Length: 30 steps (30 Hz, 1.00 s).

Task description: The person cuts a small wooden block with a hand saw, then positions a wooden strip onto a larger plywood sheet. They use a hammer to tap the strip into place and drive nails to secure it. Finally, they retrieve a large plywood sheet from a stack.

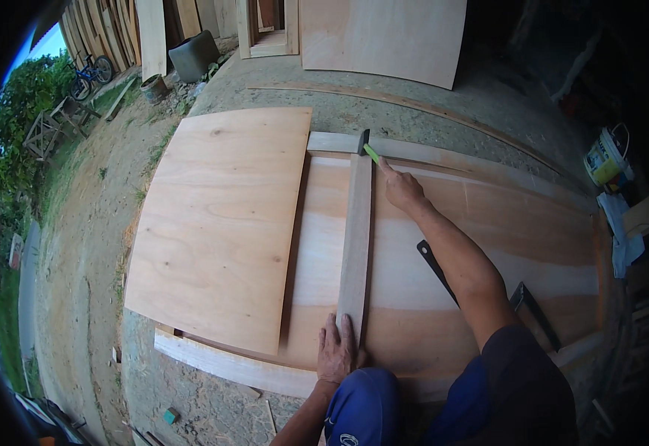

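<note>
My right hand (402,187) is wrapped round the green handle of a hammer (364,141). The hammer's dark head is at the far end of a wooden crosspiece (356,230), where it meets the frame's far rail (443,157); whether it touches is unclear. Near me, my left hand (335,353) lies with fingers extended on the crosspiece's near end. Left of the crosspiece, a plywood sheet (216,223) covers the left part of the frame, above the near rail (227,362).
Beneath my right arm lie a black handle with a hole (432,264) and a black angled piece (538,316) on the plywood panel (428,331). A long strip (406,106) crosses the concrete behind. At the right stands a bucket (605,160); far back, a large plywood sheet (380,37).
</note>
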Available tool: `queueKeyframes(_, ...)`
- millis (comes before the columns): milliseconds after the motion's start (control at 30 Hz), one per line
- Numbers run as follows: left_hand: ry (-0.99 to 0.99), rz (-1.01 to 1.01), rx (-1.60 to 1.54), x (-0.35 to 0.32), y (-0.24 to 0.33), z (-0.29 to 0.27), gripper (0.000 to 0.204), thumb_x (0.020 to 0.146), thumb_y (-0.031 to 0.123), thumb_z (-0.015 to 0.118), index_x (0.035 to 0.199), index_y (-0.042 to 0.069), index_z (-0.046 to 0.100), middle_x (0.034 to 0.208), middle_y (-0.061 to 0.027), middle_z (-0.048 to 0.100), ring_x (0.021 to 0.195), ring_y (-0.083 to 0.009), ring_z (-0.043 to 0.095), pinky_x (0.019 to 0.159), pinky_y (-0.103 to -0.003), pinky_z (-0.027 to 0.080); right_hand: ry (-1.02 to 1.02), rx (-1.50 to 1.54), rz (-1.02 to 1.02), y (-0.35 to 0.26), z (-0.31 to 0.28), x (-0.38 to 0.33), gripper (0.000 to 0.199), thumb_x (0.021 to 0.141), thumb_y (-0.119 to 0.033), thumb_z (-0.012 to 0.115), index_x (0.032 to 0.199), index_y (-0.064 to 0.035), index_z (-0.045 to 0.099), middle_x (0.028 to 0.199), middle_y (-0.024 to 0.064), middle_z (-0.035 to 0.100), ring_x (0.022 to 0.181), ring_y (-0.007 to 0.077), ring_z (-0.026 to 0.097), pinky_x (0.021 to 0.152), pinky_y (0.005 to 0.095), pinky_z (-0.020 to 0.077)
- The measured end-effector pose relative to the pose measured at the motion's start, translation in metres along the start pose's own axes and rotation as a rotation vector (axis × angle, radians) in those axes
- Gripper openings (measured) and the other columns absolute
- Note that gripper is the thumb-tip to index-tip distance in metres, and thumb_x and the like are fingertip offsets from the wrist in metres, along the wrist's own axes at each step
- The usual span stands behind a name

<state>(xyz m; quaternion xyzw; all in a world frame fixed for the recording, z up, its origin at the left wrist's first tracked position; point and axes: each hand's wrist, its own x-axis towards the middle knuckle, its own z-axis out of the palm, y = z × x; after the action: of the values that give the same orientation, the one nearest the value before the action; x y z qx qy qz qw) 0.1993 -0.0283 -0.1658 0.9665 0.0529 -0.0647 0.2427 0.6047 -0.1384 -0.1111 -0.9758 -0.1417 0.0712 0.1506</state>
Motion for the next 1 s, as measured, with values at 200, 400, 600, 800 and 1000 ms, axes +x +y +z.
queueKeyframes(200,-0.034,-0.005,-0.009,0.002,0.000,0.002,0.101,0.085,0.042,0.069,0.159,0.001,0.014,0.157,-0.0348,0.020,0.148,-0.0448,0.024,0.123,-0.053,0.021,0.027,-0.008,-0.030,0.007,-0.007,-0.005,0.058,0.097,-0.015,0.049,0.153,-0.0234,0.042,0.105,0.0280,0.070,0.102,0.0465,0.067,0.086,0.0573,0.0529)
queueKeyframes(400,0.021,-0.010,-0.014,0.000,-0.002,0.004,0.098,0.086,0.046,0.068,0.158,0.001,0.019,0.156,-0.0340,0.024,0.147,-0.0452,0.028,0.121,-0.054,0.023,0.220,0.253,-0.069,-0.043,0.027,-0.022,0.056,0.094,-0.016,0.052,0.149,-0.0169,0.047,0.111,0.0234,0.069,0.106,0.0434,0.065,0.091,0.0538,0.0508)
queueKeyframes(600,0.001,0.000,-0.004,0.002,0.002,0.001,0.100,0.084,0.045,0.070,0.158,0.002,0.019,0.156,-0.0342,0.025,0.146,-0.0456,0.029,0.121,-0.055,0.023,-0.397,1.108,0.147,-0.109,0.089,-0.041,0.024,0.102,-0.020,0.052,0.117,-0.0029,0.058,0.078,0.0080,0.057,0.052,0.0182,0.055,0.039,0.0357,0.0482)
queueKeyframes(800,-0.010,-0.018,0.033,-0.002,-0.005,0.006,0.098,0.089,0.051,0.065,0.160,0.004,0.016,0.158,-0.0330,0.023,0.148,-0.0433,0.028,0.121,-0.055,0.023,0.060,1.206,0.526,-0.151,0.084,-0.044,0.035,0.099,-0.019,0.056,0.132,-0.0082,0.061,0.068,0.0034,0.055,0.048,0.0165,0.052,0.037,0.0338,0.0439)
queueKeyframes(1000,-0.010,-0.004,0.013,0.000,-0.001,0.004,0.097,0.089,0.050,0.065,0.160,0.004,0.017,0.158,-0.0326,0.023,0.148,-0.0429,0.027,0.121,-0.054,0.023,-0.041,1.175,0.410,-0.119,0.089,-0.037,0.045,0.101,-0.019,0.056,0.146,-0.0142,0.053,0.064,0.0002,0.049,0.045,0.0128,0.045,0.038,0.0316,0.0391)
